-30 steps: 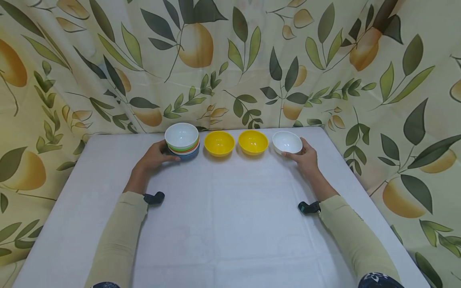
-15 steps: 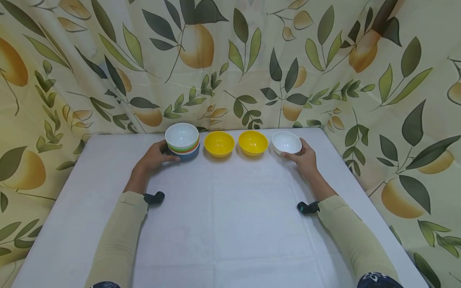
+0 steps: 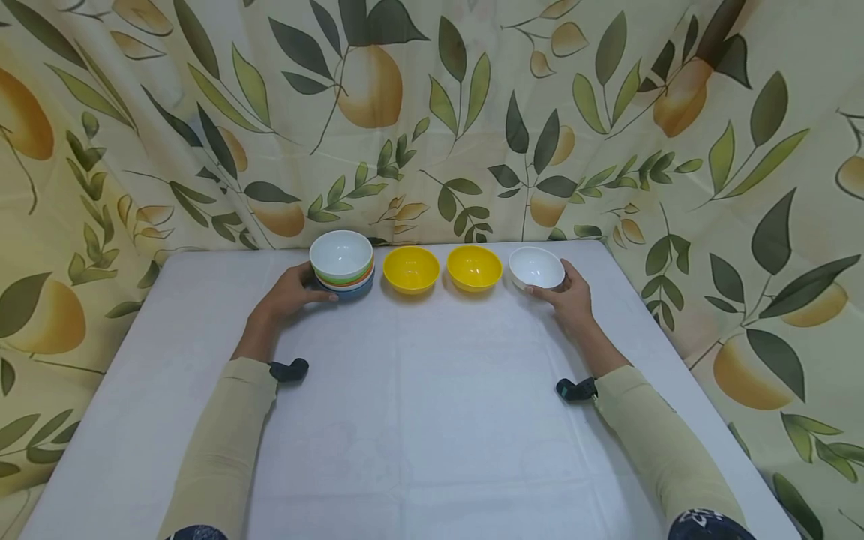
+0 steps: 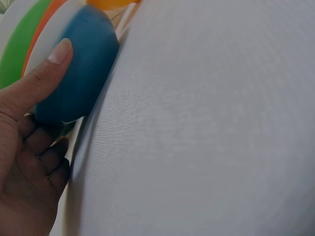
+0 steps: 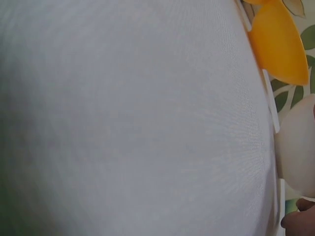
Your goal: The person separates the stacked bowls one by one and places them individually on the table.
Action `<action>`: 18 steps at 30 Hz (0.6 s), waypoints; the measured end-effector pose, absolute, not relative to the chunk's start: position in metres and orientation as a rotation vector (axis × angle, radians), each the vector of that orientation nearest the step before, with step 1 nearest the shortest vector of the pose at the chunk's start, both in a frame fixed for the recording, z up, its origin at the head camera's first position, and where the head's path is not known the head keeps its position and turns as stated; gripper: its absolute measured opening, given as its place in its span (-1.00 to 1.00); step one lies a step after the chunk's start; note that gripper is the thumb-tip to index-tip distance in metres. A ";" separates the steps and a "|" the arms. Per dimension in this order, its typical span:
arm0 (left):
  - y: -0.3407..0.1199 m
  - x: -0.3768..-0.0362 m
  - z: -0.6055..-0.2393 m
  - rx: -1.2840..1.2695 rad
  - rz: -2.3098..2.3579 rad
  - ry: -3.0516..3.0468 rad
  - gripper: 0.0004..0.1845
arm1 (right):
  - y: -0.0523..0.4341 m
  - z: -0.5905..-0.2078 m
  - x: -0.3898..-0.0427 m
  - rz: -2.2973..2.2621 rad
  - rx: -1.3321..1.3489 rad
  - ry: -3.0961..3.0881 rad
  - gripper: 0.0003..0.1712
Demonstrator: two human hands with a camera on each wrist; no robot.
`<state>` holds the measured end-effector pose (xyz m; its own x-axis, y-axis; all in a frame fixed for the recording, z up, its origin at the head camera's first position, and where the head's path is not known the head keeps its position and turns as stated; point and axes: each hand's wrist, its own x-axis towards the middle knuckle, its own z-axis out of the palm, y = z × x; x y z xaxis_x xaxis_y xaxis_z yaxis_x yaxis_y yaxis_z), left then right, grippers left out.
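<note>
Dim, soft light, faint shadows on white tablecloth (image 3: 432,420), blurry wrist views

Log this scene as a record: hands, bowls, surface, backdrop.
left hand: holds stack of round glossy bowls
stack, top down: white, green, orange, white, blue
right hand: holds round glossy white bowl
between hands: two round glossy yellow bowls, side by side
surface: white cloth
backdrop: cream fabric with leaf-and-fruit print

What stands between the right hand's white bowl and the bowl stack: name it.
A yellow bowl and a second yellow bowl stand side by side between the white bowl and the bowl stack. Nothing visible blocks the right hand, which touches the white bowl.
</note>
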<state>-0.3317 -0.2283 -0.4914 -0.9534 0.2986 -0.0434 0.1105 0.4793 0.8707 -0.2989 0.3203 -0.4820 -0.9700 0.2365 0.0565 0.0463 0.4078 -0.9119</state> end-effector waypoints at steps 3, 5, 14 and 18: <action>-0.228 -0.331 -0.491 0.350 1.473 2.531 0.13 | 0.320 -0.482 -0.300 1.601 -0.271 -2.482 0.17; -0.228 -0.331 -0.490 0.349 1.473 2.532 0.13 | 0.321 -0.482 -0.300 1.594 -0.275 -2.485 0.17; -0.229 -0.331 -0.490 0.363 1.484 2.533 0.11 | 0.320 -0.479 -0.299 1.546 -0.312 -2.526 0.23; -0.228 -0.330 -0.490 0.363 1.482 2.534 0.12 | 0.318 -0.471 -0.296 1.513 -0.337 -2.565 0.30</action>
